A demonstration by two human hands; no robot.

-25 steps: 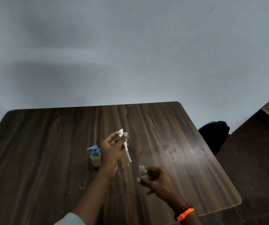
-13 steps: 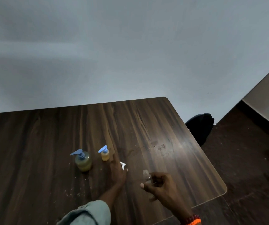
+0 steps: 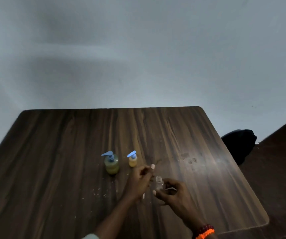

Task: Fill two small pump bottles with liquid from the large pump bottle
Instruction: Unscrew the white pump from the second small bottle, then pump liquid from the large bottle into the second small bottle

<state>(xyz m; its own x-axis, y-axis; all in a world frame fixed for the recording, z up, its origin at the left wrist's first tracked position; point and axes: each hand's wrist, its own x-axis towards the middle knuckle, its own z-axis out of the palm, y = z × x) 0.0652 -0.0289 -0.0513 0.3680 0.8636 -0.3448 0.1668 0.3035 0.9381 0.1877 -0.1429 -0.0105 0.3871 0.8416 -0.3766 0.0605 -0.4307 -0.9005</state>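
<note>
Fingers (image 3: pixel 170 186) of right hand (image 3: pixel 173 194): curled round clear empty small bottle (image 3: pixel 159 183), uncapped, just above counter (image 3: pixel 52 169). Left hand (image 3: pixel 139 180): loosely curled, contents unclear. Large pump bottle (image 3: pixel 111 163) upright beside filled small bottle (image 3: pixel 132 159) (capped). Judged half done; second fill outstanding.

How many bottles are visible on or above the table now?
3. The large pump bottle stands left; a small pump bottle stands just to its right; a clear capless bottle is held in the right hand. None seems hidden.
</note>
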